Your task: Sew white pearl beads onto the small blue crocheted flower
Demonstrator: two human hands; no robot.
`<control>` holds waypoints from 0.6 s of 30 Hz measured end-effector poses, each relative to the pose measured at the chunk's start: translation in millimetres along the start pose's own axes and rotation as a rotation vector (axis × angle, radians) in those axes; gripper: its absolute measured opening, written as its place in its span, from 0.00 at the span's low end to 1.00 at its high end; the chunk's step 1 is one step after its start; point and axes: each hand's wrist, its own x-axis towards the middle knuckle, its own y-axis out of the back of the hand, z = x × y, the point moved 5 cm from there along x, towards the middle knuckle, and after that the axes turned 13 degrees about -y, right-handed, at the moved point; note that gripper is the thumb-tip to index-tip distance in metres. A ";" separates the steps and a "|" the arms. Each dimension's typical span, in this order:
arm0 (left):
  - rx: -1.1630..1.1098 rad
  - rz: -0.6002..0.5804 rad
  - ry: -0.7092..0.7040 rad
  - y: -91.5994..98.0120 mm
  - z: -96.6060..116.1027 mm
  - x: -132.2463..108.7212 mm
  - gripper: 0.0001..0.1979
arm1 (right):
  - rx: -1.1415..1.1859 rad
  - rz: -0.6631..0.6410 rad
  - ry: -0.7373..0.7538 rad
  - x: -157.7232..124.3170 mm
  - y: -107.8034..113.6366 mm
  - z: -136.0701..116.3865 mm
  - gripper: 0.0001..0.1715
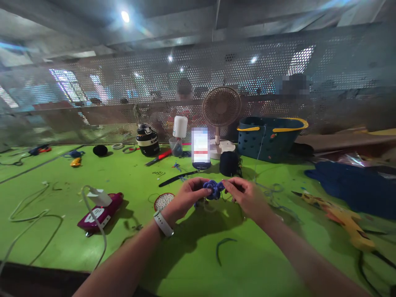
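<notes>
A small blue crocheted piece (pixel 213 189), shaped like a flower, is held up between my two hands above the green table. My left hand (pixel 193 194), with a white band on its wrist, pinches its left side, thumb in front. At its right edge, the fingertips of my right hand (pixel 244 194) are pinched together on the piece. Just left of my left hand lies a round dish of pearl-like beads (pixel 163 201). Behind the hands stand a phone (pixel 200 146), its screen blurred out, and a dark yarn ball (pixel 229 163).
A fan (pixel 221 107) and a blue basket (pixel 269 140) with yellow handles stand at the back. On the right lies a yellow glue gun (pixel 343 218) near dark blue fabric (pixel 355 185). To the left are a maroon power strip (pixel 100 212), cables and a black jug (pixel 147 140).
</notes>
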 end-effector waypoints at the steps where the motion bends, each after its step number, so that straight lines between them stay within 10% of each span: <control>1: 0.001 0.000 -0.002 -0.1 -0.1 -0.4 0.13 | -0.009 0.010 0.015 -0.4 0.0 -0.9 0.20; 18: -0.052 0.023 -0.011 -1.9 -1.2 -0.8 0.16 | -0.005 -0.077 -0.040 1.9 -6.0 8.6 0.19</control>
